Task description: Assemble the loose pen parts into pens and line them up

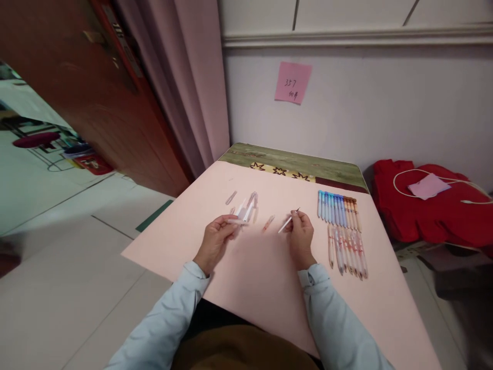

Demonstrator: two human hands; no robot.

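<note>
My left hand (216, 237) is closed in a pinch on a pale, translucent pen barrel (239, 222), which points to the right. In my right hand (301, 235), a thin white pen refill (284, 226) slants between the fingers, its dark tip sticking out at the top. On the pink tabletop between the hands lies a short pen part with an orange pattern (268, 223). Just beyond my left hand are several loose white and clear pen pieces (251, 201), partly covered by the fingers. A small greyish piece (231, 197) rests to their left.
Right of my right hand, pens with blue and brown tops (339, 209) form a row. Below them lie several clear patterned pens (348, 252). The pink table cover (254, 288) meets a green patterned strip (300, 159) near the wall. Red cloth (400, 216) with a cable lies beyond the right edge.
</note>
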